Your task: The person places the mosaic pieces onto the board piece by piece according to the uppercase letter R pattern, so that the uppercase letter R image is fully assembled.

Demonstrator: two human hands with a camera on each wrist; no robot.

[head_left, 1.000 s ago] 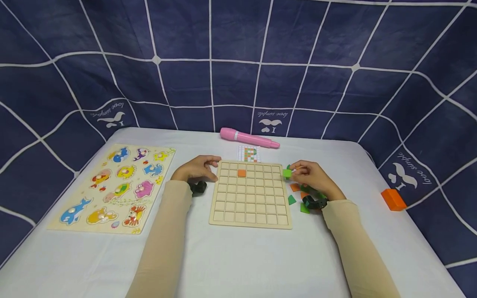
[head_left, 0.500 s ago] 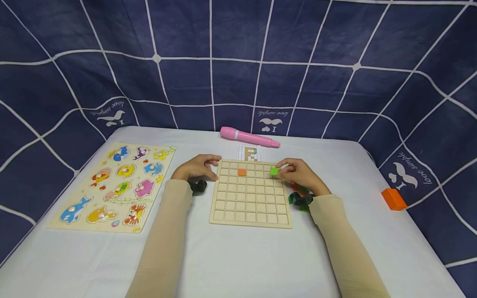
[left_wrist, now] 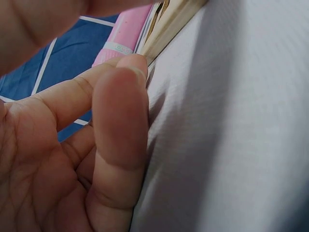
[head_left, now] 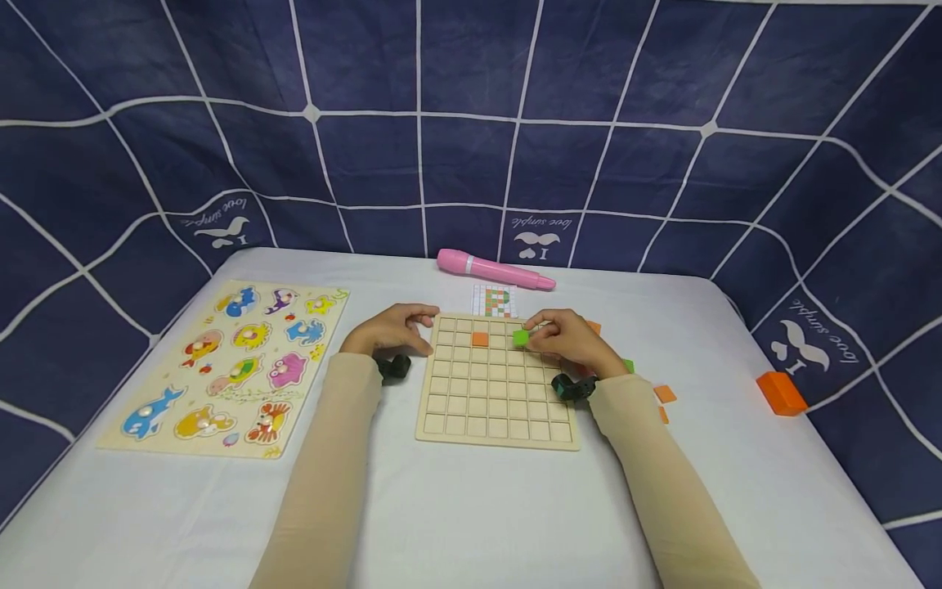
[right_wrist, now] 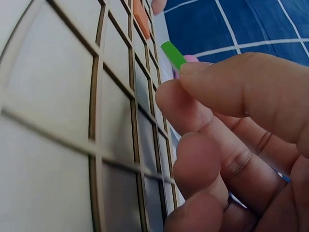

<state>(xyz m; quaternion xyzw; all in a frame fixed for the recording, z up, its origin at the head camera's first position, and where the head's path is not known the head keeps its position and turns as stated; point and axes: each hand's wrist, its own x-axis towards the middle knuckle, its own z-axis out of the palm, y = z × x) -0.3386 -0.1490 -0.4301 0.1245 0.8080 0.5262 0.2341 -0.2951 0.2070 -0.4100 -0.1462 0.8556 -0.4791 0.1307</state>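
A square wooden grid board [head_left: 456, 427] lies on the white-covered table, with one orange square tile [head_left: 480, 339] in a cell near its far edge. Between thumb and index finger, my right hand [head_left: 570, 339] pinches a green square tile [head_left: 521, 338] over the far rows, to the right of the orange one. In the right wrist view the green tile [right_wrist: 173, 54] is tilted and above the grid. My left hand [head_left: 388, 329] rests at the board's far left corner, thumb and index finger touching its edge, the other fingers loosely bent.
Loose orange tiles [head_left: 666, 393] and green ones lie right of the board, partly hidden by my right arm. Beyond the board are a small coloured pattern card [head_left: 495, 301] and a pink stick with a thick end [head_left: 496, 270]. A sea-animal puzzle [head_left: 287, 370] lies left, an orange block [head_left: 782, 393] far right.
My right hand has carried the green tile leftward from beside the board to over its far rows. More loose tiles now show behind the right arm. The left hand has stayed put.
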